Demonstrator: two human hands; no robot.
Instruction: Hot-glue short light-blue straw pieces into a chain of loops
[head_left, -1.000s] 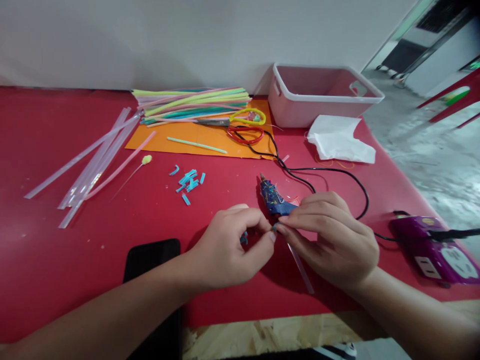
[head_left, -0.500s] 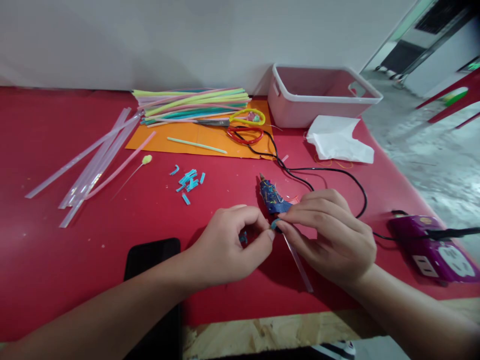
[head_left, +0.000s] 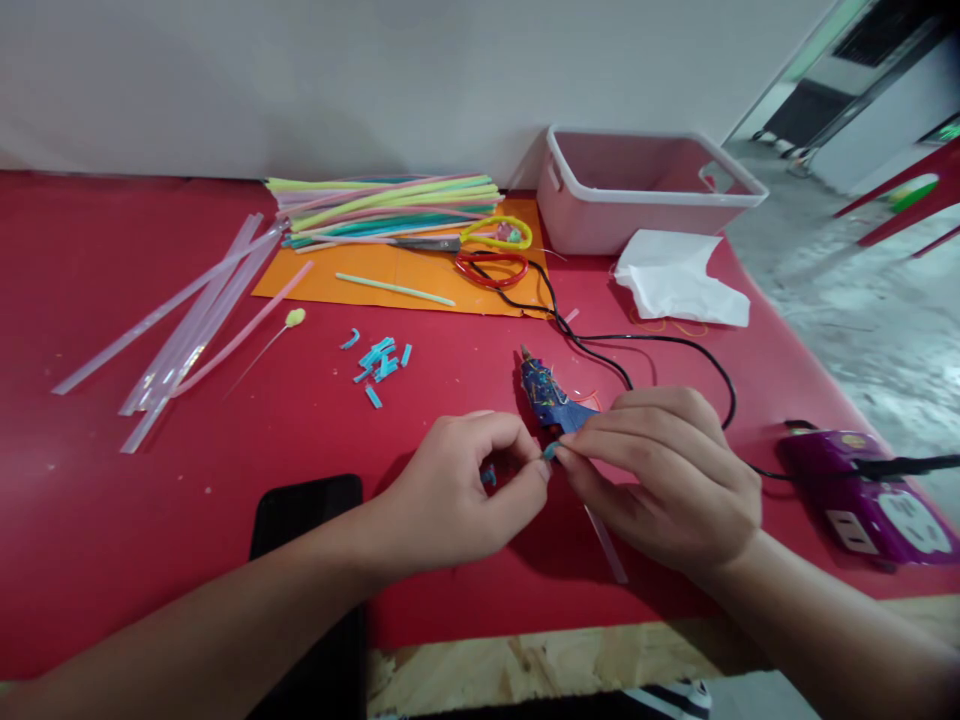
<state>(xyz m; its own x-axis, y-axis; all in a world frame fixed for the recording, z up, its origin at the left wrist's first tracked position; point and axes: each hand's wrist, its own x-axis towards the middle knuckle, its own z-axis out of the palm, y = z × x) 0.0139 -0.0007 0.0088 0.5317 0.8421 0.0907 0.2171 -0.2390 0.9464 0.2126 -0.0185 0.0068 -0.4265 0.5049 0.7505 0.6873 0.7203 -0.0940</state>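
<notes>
My left hand (head_left: pixel 465 490) pinches one end of a small curled blue piece (head_left: pixel 551 452), which looks like cut pipe cleaner. The other end lies between the thumb and fingertips of my right hand (head_left: pixel 667 470). Another bit of blue (head_left: pixel 489 476) shows inside the curl of my left hand; whether it is held or lies on the table I cannot tell. Just beyond the fingertips lies a dark blue glue gun (head_left: pixel 546 392), partly hidden by my right hand. A clear glue stick (head_left: pixel 609 550) shows below that hand. Several short blue pieces (head_left: pixel 382 362) lie left of the gun.
Pipe cleaners (head_left: pixel 390 205) and scissors (head_left: pixel 491 268) lie on orange paper (head_left: pixel 300 280). Clear glue sticks (head_left: pixel 202 320) and a yellow-tipped wire (head_left: pixel 294 318) are left. A phone (head_left: pixel 307 500) sits under my left forearm. A bin (head_left: pixel 645 215), white sheet (head_left: pixel 682 275) and purple power strip (head_left: pixel 870 495) stand right.
My right hand has shifted slightly right, away from my left, and more of the blue piece shows between them. My left hand has hardly moved.
</notes>
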